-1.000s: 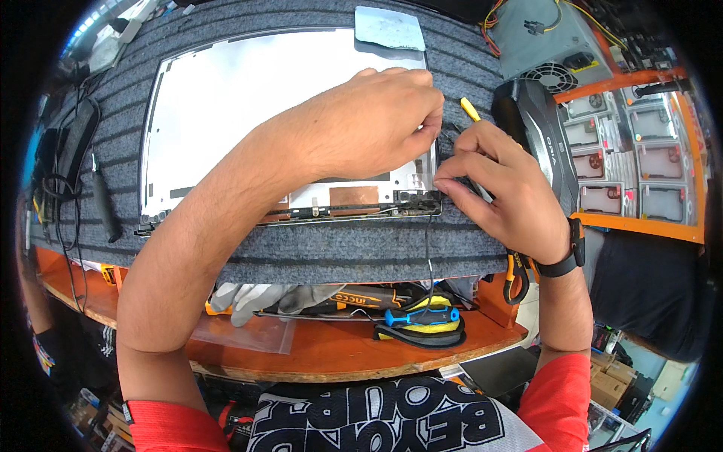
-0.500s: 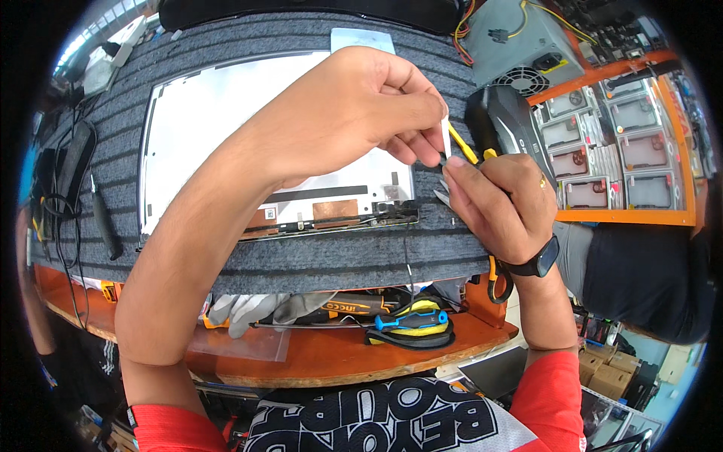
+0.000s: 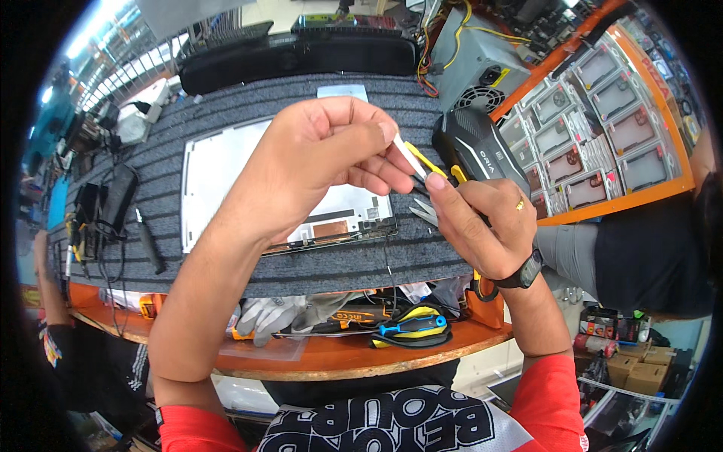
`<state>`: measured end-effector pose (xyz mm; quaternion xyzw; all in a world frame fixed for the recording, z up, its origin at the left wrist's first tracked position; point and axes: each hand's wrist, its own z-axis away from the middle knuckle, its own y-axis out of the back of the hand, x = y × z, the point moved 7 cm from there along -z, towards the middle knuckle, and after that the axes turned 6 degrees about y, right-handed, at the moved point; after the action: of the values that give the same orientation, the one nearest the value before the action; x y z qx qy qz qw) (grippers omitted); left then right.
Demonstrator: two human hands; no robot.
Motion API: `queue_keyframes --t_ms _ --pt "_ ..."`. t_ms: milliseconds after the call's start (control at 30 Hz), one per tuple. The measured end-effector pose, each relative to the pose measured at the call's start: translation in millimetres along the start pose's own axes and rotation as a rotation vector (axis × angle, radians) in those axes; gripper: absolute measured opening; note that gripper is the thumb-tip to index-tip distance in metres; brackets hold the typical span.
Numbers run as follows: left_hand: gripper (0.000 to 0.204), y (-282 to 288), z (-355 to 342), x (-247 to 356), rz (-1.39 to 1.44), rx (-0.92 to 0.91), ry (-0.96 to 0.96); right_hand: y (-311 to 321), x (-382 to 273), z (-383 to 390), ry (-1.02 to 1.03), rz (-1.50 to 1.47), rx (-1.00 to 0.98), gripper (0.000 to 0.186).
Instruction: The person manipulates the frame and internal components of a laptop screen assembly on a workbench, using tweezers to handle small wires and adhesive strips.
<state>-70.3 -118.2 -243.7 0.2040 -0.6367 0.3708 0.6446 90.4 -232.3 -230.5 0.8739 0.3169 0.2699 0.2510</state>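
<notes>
A thin white strip [image 3: 409,155] is stretched between my hands, above the right end of a flat white panel. Its upper end is pinched between thumb and fingers of my left hand [image 3: 324,151]. My right hand [image 3: 486,226] grips the lower end, where something dark shows by the fingertips. Beneath my left hand and forearm lies the white panel [image 3: 218,177], resembling a laptop screen's back, with copper patches and a thin circuit strip along its near edge. Pointed metal blades [image 3: 424,212] stick out beside my right fingers. A yellow-handled tool [image 3: 425,158] lies behind the strip.
Grey ribbed matting [image 3: 301,279] covers the bench. A black case [image 3: 482,143] and a metal power supply [image 3: 482,60] stand at the right. A screwdriver [image 3: 149,241] lies left. Gloves and a blue-handled tool [image 3: 414,325] fill the shelf below. People stand at both sides.
The view has tilted up, showing more of the bench's far side. Both hands keep hold of the white strip, which now slants more.
</notes>
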Motion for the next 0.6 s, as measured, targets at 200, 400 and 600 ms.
queue_keyframes --t_ms 200,400,600 --pt "0.021 -11.1 28.2 34.3 -0.091 0.053 -0.083 24.4 -6.9 -18.2 -0.007 0.016 0.062 0.062" --pt "0.019 -25.3 74.0 75.8 -0.150 0.160 -0.179 46.5 -23.8 -41.1 -0.029 0.020 0.151 0.064" --pt "0.019 -43.8 113.3 103.8 -0.211 0.210 -0.215 67.6 -44.1 -59.2 0.013 0.030 0.214 0.065"
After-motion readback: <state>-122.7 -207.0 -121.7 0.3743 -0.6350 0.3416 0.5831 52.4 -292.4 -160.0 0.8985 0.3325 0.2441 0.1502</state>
